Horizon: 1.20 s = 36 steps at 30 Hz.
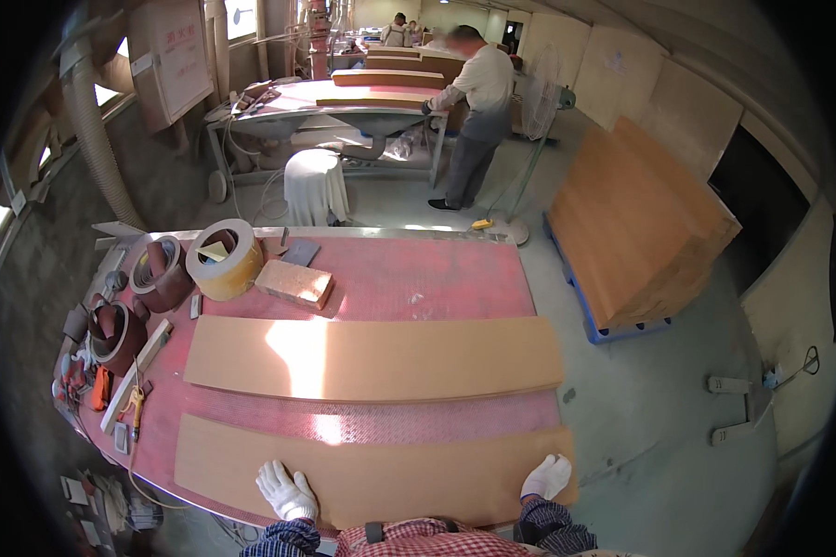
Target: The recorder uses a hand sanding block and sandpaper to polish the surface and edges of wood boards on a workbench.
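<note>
A long, tan wooden board lies flat along the near side of the red table. My left hand, in a white knit glove, rests palm down on it with its fingers spread. Close to the board's right end, my right hand wears the same kind of glove and lies on the surface, fingers close together and slightly bent. A second tan board lies parallel, farther across the table, with a bright patch of sunlight on its left half. Neither hand touches that one.
Rolls of abrasive belt, one yellowish and one brown, stand on the table's left with a brick-like block and hand tools. A stack of boards on a blue pallet stands right. Beyond, a person works by a fan.
</note>
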Each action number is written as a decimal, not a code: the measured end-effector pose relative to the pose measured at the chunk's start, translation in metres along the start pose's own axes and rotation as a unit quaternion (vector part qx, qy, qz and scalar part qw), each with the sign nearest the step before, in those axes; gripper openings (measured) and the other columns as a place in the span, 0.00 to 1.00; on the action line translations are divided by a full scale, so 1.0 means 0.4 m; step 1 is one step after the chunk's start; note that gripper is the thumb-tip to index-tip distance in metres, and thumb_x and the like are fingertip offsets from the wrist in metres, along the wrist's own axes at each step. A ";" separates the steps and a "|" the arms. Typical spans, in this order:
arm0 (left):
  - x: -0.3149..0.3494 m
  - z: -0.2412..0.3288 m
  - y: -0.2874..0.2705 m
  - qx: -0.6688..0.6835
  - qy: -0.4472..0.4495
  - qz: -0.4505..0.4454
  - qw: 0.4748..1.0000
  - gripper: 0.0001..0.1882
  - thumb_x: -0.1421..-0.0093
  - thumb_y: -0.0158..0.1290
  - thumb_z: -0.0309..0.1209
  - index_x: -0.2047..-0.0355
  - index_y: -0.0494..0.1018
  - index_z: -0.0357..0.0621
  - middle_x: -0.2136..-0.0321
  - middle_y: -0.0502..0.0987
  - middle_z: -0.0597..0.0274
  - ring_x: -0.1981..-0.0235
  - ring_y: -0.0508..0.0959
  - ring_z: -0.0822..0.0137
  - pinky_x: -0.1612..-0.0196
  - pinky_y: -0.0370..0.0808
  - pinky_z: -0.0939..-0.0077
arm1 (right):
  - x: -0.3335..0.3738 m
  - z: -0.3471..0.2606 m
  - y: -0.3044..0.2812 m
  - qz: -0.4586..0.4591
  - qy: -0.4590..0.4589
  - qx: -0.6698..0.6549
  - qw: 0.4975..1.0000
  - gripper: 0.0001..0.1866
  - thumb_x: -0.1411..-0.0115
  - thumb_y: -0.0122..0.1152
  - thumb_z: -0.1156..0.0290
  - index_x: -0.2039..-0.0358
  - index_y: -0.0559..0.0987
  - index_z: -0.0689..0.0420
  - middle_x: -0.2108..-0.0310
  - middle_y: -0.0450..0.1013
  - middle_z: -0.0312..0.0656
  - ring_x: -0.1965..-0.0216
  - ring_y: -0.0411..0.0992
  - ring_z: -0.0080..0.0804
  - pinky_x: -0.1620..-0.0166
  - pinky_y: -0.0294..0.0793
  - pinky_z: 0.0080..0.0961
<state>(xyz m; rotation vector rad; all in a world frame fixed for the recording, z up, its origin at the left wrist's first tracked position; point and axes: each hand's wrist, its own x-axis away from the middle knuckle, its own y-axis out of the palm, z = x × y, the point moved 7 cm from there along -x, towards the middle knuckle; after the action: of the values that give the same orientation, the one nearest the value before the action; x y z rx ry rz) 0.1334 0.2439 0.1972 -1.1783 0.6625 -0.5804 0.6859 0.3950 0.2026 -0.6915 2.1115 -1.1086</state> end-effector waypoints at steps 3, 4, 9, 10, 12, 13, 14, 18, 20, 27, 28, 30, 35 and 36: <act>-0.001 -0.004 -0.008 0.003 -0.007 0.004 1.000 0.31 0.39 0.49 0.39 0.40 0.61 0.29 0.38 0.61 0.38 0.34 0.56 0.40 0.30 0.47 0.45 | 0.008 0.007 0.005 0.017 -0.038 0.036 0.998 0.16 0.37 0.51 0.65 0.57 0.75 0.65 0.57 0.73 0.53 0.53 0.71 0.50 0.48 0.68 0.43; -0.003 -0.008 -0.007 0.011 -0.015 0.003 1.000 0.31 0.39 0.49 0.39 0.40 0.61 0.29 0.38 0.61 0.38 0.34 0.56 0.40 0.30 0.47 0.45 | 0.010 -0.004 0.005 0.023 -0.048 0.037 0.998 0.16 0.37 0.51 0.65 0.57 0.75 0.65 0.57 0.73 0.53 0.53 0.71 0.50 0.48 0.68 0.43; -0.005 -0.008 -0.012 0.012 -0.006 0.002 1.000 0.32 0.41 0.50 0.38 0.41 0.61 0.28 0.39 0.61 0.36 0.35 0.57 0.38 0.30 0.47 0.44 | 0.021 -0.004 0.002 0.003 -0.004 0.036 0.999 0.13 0.36 0.53 0.65 0.59 0.74 0.63 0.59 0.73 0.52 0.54 0.71 0.50 0.50 0.69 0.42; -0.006 -0.009 -0.012 0.011 -0.001 0.003 1.000 0.32 0.41 0.50 0.37 0.41 0.61 0.27 0.39 0.60 0.35 0.35 0.56 0.38 0.30 0.47 0.44 | 0.023 -0.007 0.000 0.003 -0.011 0.038 0.999 0.13 0.36 0.53 0.65 0.59 0.74 0.63 0.59 0.73 0.52 0.54 0.71 0.50 0.50 0.69 0.42; -0.004 -0.011 -0.009 0.013 -0.006 -0.002 1.000 0.33 0.41 0.50 0.37 0.40 0.60 0.27 0.39 0.60 0.35 0.35 0.56 0.37 0.31 0.47 0.43 | 0.023 -0.014 -0.005 0.012 -0.028 0.049 0.998 0.13 0.36 0.51 0.66 0.60 0.75 0.62 0.60 0.73 0.50 0.57 0.72 0.50 0.53 0.70 0.41; -0.003 -0.008 -0.010 0.012 -0.004 -0.006 1.000 0.33 0.41 0.49 0.38 0.40 0.60 0.27 0.39 0.60 0.35 0.35 0.56 0.37 0.31 0.47 0.43 | 0.022 -0.025 -0.008 0.011 -0.032 0.049 0.998 0.13 0.36 0.51 0.66 0.60 0.75 0.62 0.60 0.73 0.50 0.57 0.72 0.50 0.53 0.70 0.41; -0.002 -0.004 -0.012 0.010 -0.001 -0.009 1.000 0.34 0.40 0.49 0.39 0.40 0.59 0.27 0.38 0.60 0.35 0.35 0.56 0.37 0.31 0.47 0.43 | 0.024 -0.033 -0.013 0.009 -0.025 0.052 0.998 0.12 0.35 0.51 0.66 0.59 0.75 0.62 0.60 0.73 0.50 0.56 0.71 0.50 0.53 0.71 0.41; 0.006 -0.006 -0.026 0.003 -0.016 -0.024 1.000 0.34 0.40 0.48 0.40 0.39 0.59 0.27 0.38 0.60 0.34 0.34 0.56 0.37 0.31 0.46 0.43 | 0.013 -0.038 -0.018 -0.077 -0.021 0.123 0.989 0.18 0.35 0.52 0.60 0.59 0.77 0.64 0.59 0.74 0.57 0.55 0.71 0.57 0.49 0.70 0.48; 0.002 -0.006 -0.018 0.004 -0.025 -0.041 0.999 0.34 0.39 0.47 0.40 0.40 0.59 0.27 0.38 0.59 0.34 0.34 0.56 0.37 0.31 0.46 0.42 | 0.012 -0.044 -0.026 -0.040 -0.044 0.138 0.989 0.18 0.34 0.52 0.60 0.60 0.78 0.65 0.61 0.75 0.57 0.57 0.72 0.56 0.51 0.72 0.47; -0.004 -0.005 -0.010 -0.004 -0.030 -0.045 0.999 0.33 0.40 0.46 0.40 0.40 0.59 0.27 0.39 0.60 0.34 0.35 0.57 0.35 0.31 0.48 0.40 | 0.015 -0.036 -0.011 -0.019 -0.040 0.148 0.988 0.17 0.34 0.51 0.61 0.61 0.78 0.64 0.63 0.74 0.58 0.59 0.72 0.57 0.53 0.73 0.46; 0.000 -0.009 -0.008 -0.006 -0.031 -0.049 0.998 0.33 0.40 0.46 0.40 0.40 0.59 0.27 0.39 0.60 0.34 0.35 0.57 0.35 0.31 0.48 0.40 | 0.014 -0.035 -0.017 -0.021 -0.041 0.153 0.987 0.17 0.34 0.51 0.61 0.61 0.78 0.64 0.63 0.74 0.58 0.59 0.72 0.57 0.53 0.73 0.46; 0.008 -0.013 -0.011 -0.013 -0.023 -0.047 0.999 0.34 0.40 0.47 0.40 0.40 0.59 0.27 0.39 0.59 0.34 0.35 0.57 0.35 0.32 0.48 0.40 | 0.013 -0.032 -0.020 -0.033 -0.048 0.165 0.985 0.18 0.34 0.51 0.61 0.61 0.77 0.65 0.63 0.74 0.58 0.59 0.72 0.57 0.53 0.73 0.46; -0.002 -0.002 -0.007 -0.028 -0.012 -0.054 0.998 0.34 0.39 0.46 0.40 0.39 0.57 0.28 0.38 0.59 0.34 0.35 0.56 0.35 0.32 0.49 0.39 | 0.017 -0.015 -0.004 0.019 -0.074 0.175 0.981 0.19 0.34 0.50 0.61 0.59 0.77 0.66 0.61 0.74 0.59 0.57 0.72 0.57 0.51 0.73 0.46; 0.002 -0.010 -0.006 -0.039 -0.012 -0.047 0.998 0.34 0.39 0.46 0.41 0.39 0.56 0.29 0.38 0.59 0.35 0.35 0.56 0.35 0.32 0.49 0.39 | 0.023 -0.011 -0.004 0.018 -0.073 0.176 0.981 0.19 0.34 0.50 0.61 0.59 0.77 0.66 0.61 0.74 0.59 0.57 0.72 0.57 0.51 0.73 0.46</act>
<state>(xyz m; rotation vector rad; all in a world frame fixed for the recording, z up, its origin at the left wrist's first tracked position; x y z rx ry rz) 0.1308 0.2401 0.1985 -1.2923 0.6150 -0.6235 0.6768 0.3900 0.2030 -0.5447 1.7372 -1.3268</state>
